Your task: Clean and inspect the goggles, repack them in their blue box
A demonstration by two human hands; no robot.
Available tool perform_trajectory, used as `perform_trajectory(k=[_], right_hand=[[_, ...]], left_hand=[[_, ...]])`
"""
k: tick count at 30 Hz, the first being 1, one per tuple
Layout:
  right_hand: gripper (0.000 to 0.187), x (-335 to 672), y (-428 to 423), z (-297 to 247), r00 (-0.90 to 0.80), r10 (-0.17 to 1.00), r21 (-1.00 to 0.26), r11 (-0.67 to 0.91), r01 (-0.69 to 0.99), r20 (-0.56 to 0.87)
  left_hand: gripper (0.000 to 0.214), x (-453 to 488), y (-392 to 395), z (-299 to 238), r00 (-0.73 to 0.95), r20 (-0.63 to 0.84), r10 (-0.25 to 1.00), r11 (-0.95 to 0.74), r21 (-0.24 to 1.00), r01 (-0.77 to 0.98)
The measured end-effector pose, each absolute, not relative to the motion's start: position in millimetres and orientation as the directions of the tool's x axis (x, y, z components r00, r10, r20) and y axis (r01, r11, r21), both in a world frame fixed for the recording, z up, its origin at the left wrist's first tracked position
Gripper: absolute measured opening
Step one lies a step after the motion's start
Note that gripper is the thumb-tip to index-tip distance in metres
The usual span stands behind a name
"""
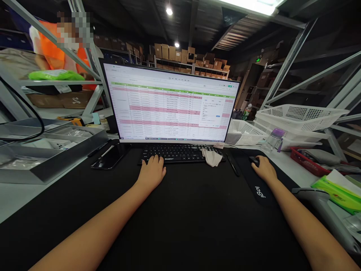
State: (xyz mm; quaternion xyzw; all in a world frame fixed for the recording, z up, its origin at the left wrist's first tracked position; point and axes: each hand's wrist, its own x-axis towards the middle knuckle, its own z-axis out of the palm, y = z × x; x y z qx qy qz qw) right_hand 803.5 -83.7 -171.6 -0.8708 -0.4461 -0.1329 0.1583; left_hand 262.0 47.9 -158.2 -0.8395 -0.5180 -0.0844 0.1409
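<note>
My left hand (152, 170) rests on the front left of a black keyboard (180, 153), its fingers spread over the keys. My right hand (265, 169) is wrapped over a dark computer mouse (254, 161) on a black mouse pad (258, 188). Behind the keyboard stands a monitor (169, 109) showing a spreadsheet with green headers, pink rows and a small white pop-up at its right. A pale crumpled cloth (212, 157) lies over the keyboard's right part. Between keyboard and mouse pad is a black pen (232, 165).
A smartphone (108, 157) lies left of the keyboard, beside grey trays (50, 177). On the right are white plastic baskets (301, 113), a red basket (307, 163), a green tissue pack (338, 192) and a grey barcode scanner (324, 210). A person in an orange vest (52, 45) stands behind the left shelf.
</note>
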Motion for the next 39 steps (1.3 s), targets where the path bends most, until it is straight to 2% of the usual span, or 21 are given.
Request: perform_trajectory(k=[19,29,39], right_hand=[[0.050,803.9,-84.1,-172.4,0.569,0.737,-0.167,-0.549,0.819,0.366],[0.055,807.4,-85.0,-176.3,0.556,0.734,-0.165,-0.538,0.826,0.390],[0.049,807.4,-83.4,-174.2,0.560,0.734,-0.167,-0.541,0.824,0.385]], left_hand=[[0.053,263.5,44.1,-152.9,0.449,0.266,0.853,-0.418,-0.168,0.893],[0.050,263.3,43.1,-150.7,0.437,0.282,0.854,-0.420,-0.122,0.899],[0.051,263.6,44.1,-152.3,0.440,0.282,0.852,-0.425,-0.117,0.898]])
